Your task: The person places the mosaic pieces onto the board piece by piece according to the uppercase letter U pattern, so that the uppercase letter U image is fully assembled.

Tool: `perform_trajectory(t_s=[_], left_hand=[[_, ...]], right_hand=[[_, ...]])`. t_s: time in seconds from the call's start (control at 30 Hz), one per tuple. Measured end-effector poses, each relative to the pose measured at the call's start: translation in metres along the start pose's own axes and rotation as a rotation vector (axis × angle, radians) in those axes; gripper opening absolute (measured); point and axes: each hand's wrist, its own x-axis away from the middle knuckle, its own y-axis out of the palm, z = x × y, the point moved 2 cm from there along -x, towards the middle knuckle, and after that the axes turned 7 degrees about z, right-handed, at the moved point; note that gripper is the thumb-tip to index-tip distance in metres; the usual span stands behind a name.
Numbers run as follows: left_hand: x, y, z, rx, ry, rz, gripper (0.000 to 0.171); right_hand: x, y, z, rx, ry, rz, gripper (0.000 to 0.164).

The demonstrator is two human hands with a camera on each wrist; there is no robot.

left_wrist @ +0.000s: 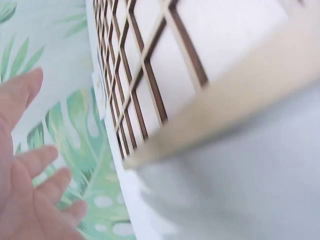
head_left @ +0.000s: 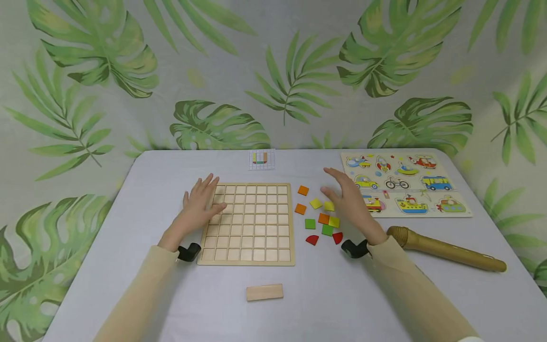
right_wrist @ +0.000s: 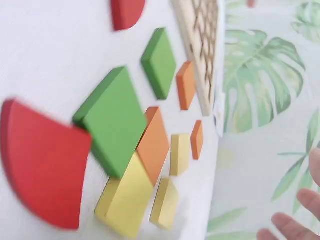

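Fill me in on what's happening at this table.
A person's left hand is above the left side of a wooden grid board, and the right hand is near loose red, orange, yellow and green pieces. Neither hand holds anything. Those pieces lie to the board's right, none on it. A small pattern card lies just beyond the board.

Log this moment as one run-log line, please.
left hand: empty, at left edge of gridded wooden board | right hand: empty, near loose yellow tiles | board: bare where visible | pattern card: beyond board
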Motion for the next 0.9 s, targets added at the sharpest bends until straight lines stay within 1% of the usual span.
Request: perform_trajectory(t_s=[0.13,0.23,0.4,0.53,0.6,0.7,0.8,0.9], left_hand=[[0.004,-0.006,-0.014,0.087,0.041,-0.077,0.075],[0.008,-0.008,-0.023,0.132,0.052,-0.140,0.075],[0.013,-0.010,-0.037,0.148,0.063,-0.208,0.078],[0.017,-0.010,-0.046,0.141,0.076,-0.250,0.079],[0.018,-0.010,-0.048,0.135,0.077,-0.264,0.080],[0.019,-0.011,-0.047,0.120,0.081,-0.270,0.080],[0.020,-0.012,-0.043,0.104,0.087,-0.265,0.079],[0.021,-0.013,-0.040,0.092,0.089,-0.259,0.079]], right_hand=[[-0.003,0.000,0.003,-0.221,0.116,0.019,0.044],[-0.003,0.002,0.006,-0.355,0.209,0.001,0.037],[-0.002,0.009,0.014,-0.484,0.323,-0.057,0.032],[-0.001,0.015,0.018,-0.497,0.348,-0.078,0.030],[-0.001,0.019,0.020,-0.484,0.357,-0.083,0.029],[-0.001,0.024,0.023,-0.473,0.367,-0.094,0.028],[-0.001,0.027,0.024,-0.433,0.357,-0.101,0.027],[-0.002,0.029,0.022,-0.365,0.331,-0.110,0.025]])
